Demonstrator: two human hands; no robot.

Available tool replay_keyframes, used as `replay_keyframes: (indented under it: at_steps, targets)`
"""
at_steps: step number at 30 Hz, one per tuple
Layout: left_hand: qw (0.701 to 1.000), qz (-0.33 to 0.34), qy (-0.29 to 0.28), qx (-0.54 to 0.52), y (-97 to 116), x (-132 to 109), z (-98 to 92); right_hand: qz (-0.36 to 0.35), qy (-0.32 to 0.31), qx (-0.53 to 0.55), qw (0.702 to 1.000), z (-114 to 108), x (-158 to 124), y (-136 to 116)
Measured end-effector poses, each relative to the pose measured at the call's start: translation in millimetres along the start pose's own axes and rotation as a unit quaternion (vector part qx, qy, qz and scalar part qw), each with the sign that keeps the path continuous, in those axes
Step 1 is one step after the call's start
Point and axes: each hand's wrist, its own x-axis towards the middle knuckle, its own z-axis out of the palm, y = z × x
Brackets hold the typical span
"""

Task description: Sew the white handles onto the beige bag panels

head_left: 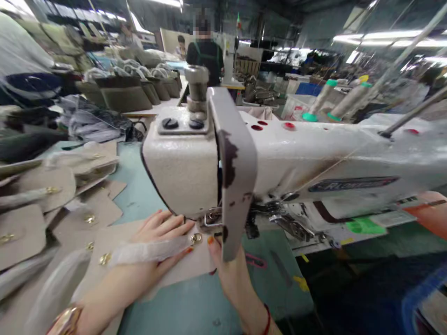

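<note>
Tabletop [167, 307]: two hands [157, 228] [231, 275] on one panel [195, 266]

Can't see most fingers of the right hand [233, 279], hidden behind the worn lever [240, 186], nor all of the left hand [153, 229], partly under the wrapped strap [150, 251]. Can't fully read the nameplate [352, 184], blurred, right of the grip. Lose part of the watch [68, 321] behind the left wrist, cut by the bottom edge.

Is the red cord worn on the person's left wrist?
No, the red cord goes around the wrist of the right hand, while the left wrist wears a gold-coloured band.
</note>
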Motion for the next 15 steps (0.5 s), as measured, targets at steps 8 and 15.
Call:
replay_keyframes:
  at_steps: [8, 15]
  targets:
    - [0.997, 0.042, -0.066, -0.008, -27, 6, 34.4, 0.026, -0.061, 0.067, 0.996, 3, -13, 9]
    - [0.993, -0.018, -0.092, -0.074, -24, 10, 26.7, 0.002, -0.07, 0.059, 0.996, -5, -23, 16]
